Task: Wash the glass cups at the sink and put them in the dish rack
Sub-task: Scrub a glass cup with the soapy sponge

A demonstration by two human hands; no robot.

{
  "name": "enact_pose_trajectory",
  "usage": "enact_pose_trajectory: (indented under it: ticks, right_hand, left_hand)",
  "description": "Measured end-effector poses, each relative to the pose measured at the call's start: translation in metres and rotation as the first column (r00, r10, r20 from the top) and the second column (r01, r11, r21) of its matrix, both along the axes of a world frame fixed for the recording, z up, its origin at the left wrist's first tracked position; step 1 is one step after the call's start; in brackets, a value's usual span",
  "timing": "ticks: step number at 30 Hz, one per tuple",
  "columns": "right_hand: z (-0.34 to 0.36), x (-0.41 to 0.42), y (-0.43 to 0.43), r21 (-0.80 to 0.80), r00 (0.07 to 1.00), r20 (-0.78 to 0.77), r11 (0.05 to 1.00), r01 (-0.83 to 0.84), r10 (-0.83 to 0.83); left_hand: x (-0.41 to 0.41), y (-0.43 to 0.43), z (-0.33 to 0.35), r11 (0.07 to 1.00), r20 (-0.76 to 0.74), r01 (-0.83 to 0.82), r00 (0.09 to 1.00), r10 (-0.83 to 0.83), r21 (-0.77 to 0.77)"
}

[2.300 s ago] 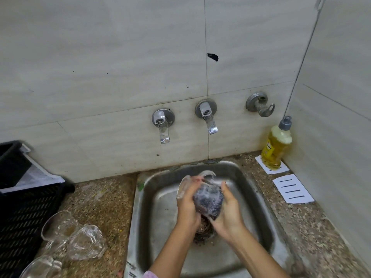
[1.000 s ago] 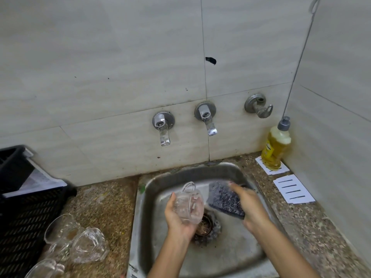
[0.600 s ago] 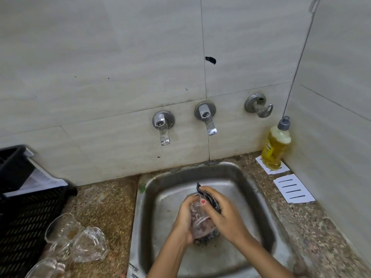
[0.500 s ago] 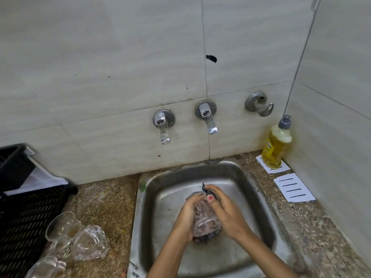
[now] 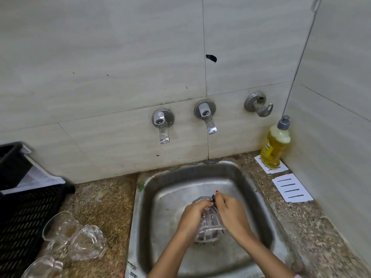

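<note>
Presently the fingers (image 5: 202,204) of the left hand (image 5: 191,217) are curled round the left side of a glass cup (image 5: 209,227), gripping it. The fingers (image 5: 220,199) of the right hand (image 5: 233,216) are closed in a pinch on a dark scouring pad (image 5: 213,197), a corner of which shows at the cup's mouth. That hand's palm lies against the cup's right side. The cup is held low over the middle of the steel sink (image 5: 138,217), its mouth tipped toward the back wall. The drain beneath is hidden by cup and hands. The sink is set into the speckled stone worktop (image 5: 104,207), close to its back edge. Two chrome taps (image 5: 162,125) (image 5: 206,117) and a dull valve (image 5: 258,104) are fixed to the tiled wall above. No water is seen running. A yellow soap bottle (image 5: 275,149) stands in the worktop's back right corner on a white slotted card (image 5: 284,167), and a second card (image 5: 292,187) lies just in front of it. Three more cups (image 5: 62,225) (image 5: 88,243) (image 5: 42,267) lie on their sides near the worktop's left front, touching one another. They sit beside a black dish rack (image 5: 24,217) at the left edge.
</note>
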State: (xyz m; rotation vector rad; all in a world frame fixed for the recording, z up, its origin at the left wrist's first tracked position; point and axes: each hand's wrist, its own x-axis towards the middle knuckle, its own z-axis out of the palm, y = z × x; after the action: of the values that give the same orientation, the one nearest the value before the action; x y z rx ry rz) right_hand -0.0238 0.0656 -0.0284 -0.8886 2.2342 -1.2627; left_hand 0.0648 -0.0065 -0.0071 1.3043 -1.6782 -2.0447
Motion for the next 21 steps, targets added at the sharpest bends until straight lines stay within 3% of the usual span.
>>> enact_pose_trajectory:
  ticks: [3, 7, 9, 12, 16, 21]
  right_hand:
    - [-0.009, -0.003, -0.004, -0.021, 0.999, 0.008, 0.999, 0.043, -0.043]
    - [-0.003, -0.012, -0.012, -0.033, 0.991, -0.038, 0.991, 0.129, -0.130]
    - [0.003, -0.017, -0.016, -0.047, 0.984, -0.027, 0.983, 0.175, -0.177]
    - [0.004, -0.022, -0.022, -0.106, 0.950, 0.089, 0.946, 0.306, -0.298]
    - [0.007, -0.012, -0.019, -0.241, 0.952, 0.106, 0.922, 0.305, -0.287]
    - [0.002, 0.004, -0.014, -0.342, 0.968, 0.107, 0.906, 0.251, -0.228]
  left_hand:
    - [-0.001, 0.001, -0.002, 0.982, -0.029, -0.068, 0.997, 0.074, 0.174]
    - [-0.004, 0.002, 0.001, 0.967, 0.057, -0.031, 0.998, 0.017, 0.253]
    - [-0.003, 0.005, 0.001, 0.946, 0.000, -0.030, 0.999, 0.032, 0.323]
    - [-0.007, 0.015, 0.007, 0.862, -0.169, -0.124, 0.957, 0.234, 0.491]
    - [-0.014, 0.016, 0.009, 0.683, -0.269, -0.235, 0.794, 0.546, 0.691]
    - [-0.016, 0.006, 0.010, 0.698, -0.323, -0.215, 0.768, 0.553, 0.683]
